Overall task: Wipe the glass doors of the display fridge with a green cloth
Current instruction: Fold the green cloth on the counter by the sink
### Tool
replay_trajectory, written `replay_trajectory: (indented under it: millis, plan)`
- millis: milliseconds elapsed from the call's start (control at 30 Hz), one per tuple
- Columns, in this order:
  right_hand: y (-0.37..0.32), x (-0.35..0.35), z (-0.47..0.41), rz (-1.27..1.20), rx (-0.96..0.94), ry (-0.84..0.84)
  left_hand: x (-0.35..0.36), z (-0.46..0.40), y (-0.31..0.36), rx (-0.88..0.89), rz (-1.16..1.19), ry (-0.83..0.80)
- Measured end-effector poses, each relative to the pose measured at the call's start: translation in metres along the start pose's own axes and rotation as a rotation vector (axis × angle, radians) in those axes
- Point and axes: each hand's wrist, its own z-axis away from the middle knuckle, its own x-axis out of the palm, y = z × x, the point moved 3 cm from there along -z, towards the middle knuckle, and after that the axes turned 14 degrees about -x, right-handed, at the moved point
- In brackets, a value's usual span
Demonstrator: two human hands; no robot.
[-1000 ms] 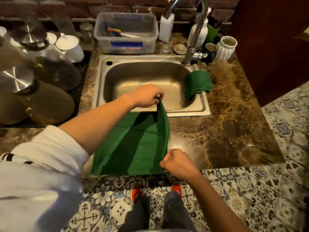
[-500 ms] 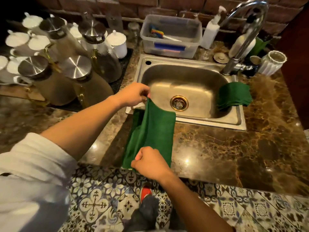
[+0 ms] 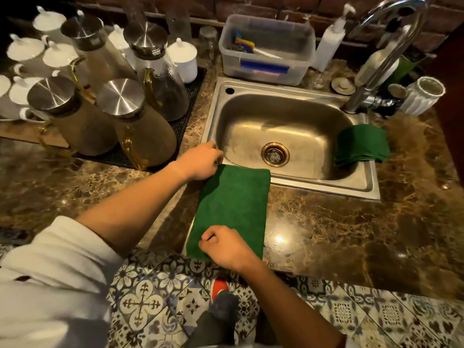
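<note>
A: Location of the green cloth (image 3: 231, 209)?
B: Folded flat at the countertop (image 3: 339, 222) front edge, far end overlapping the sink (image 3: 324, 185) rim.
A: Hand states?
B: Left hand (image 3: 199, 160) pinches the far corner; right hand (image 3: 224, 246) grips the near edge, fingertips hidden.

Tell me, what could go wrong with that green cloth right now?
The green cloth lies folded with its far end over the sink rim, so it might slip in and get wet. Its near end, gripped by the right hand, reaches the counter edge and could drop to the floor.
</note>
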Motion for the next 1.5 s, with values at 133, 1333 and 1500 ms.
replay_trajectory:
  millis: [133,1333,1500]
  plan:
    - [0.023,-0.042,0.005,0.036,0.015,0.234,0.012,-0.001,0.028,0.077,-0.093,0.007]
    - [0.054,-0.151,-0.061,-0.037,0.067,0.543,0.008,0.001,0.009,-0.040,0.154,-0.098]
    - [0.051,-0.151,-0.041,-0.010,-0.015,0.579,0.006,0.010,0.008,-0.026,0.204,-0.092]
